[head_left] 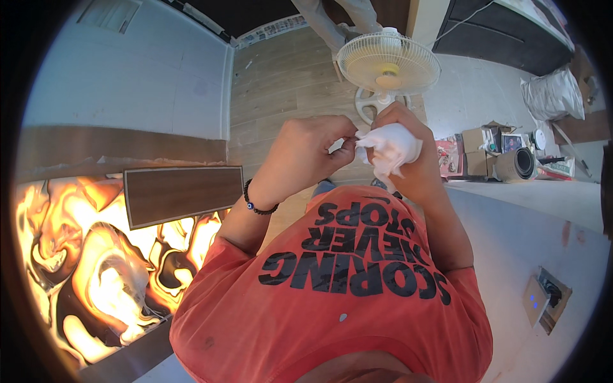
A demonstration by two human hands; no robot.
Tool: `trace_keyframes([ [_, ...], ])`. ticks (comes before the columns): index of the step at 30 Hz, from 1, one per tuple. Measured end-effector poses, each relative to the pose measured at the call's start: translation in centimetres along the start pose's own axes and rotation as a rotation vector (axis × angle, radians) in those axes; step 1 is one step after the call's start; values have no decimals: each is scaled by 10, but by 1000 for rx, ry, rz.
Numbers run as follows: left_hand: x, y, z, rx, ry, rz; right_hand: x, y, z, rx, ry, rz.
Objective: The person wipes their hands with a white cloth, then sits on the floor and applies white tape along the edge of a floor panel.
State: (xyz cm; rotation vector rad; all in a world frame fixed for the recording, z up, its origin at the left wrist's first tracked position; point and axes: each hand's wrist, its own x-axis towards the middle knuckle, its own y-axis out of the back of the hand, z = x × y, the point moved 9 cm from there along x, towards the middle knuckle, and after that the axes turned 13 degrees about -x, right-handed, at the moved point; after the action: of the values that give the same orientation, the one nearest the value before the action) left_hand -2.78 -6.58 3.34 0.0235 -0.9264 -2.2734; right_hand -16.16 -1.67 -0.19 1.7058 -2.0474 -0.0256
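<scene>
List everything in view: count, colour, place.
Crumpled thin material: 1, white, in right hand
Fan: 1, cream, beyond hands
Another person's legs: 2, greyish, behind fan
Cabinet: 1, dark, upper right
Bag: 1, silvery, right
Roll: 1, dark grey, right; small clutter around it, hard to count
Wall fitting: 1, blue lights, lower right
Marbled panel: 1, glowing orange-black, left
Rectangular panel: 1, brown, left
Bracelet: 1, black, left wrist
T-shirt: 1, red, on wearer
Left hand: 1, fingertips at material's edge
Right hand: 1, gripping material
</scene>
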Motion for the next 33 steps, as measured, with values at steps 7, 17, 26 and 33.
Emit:
trace_keyframes([
  [7,-5,0,3,175,-109,166,-4,-5,-6,23,-27,44],
  [17,-15,1,-54,-774,164,430,-24,-13,38,844,-490,224],
  [26,-12,-18,-35,-694,197,418,-23,-17,54,982,-476,189],
  [33,-13,-27,-49,-518,208,272,-21,-24,51,931,-460,127],
])
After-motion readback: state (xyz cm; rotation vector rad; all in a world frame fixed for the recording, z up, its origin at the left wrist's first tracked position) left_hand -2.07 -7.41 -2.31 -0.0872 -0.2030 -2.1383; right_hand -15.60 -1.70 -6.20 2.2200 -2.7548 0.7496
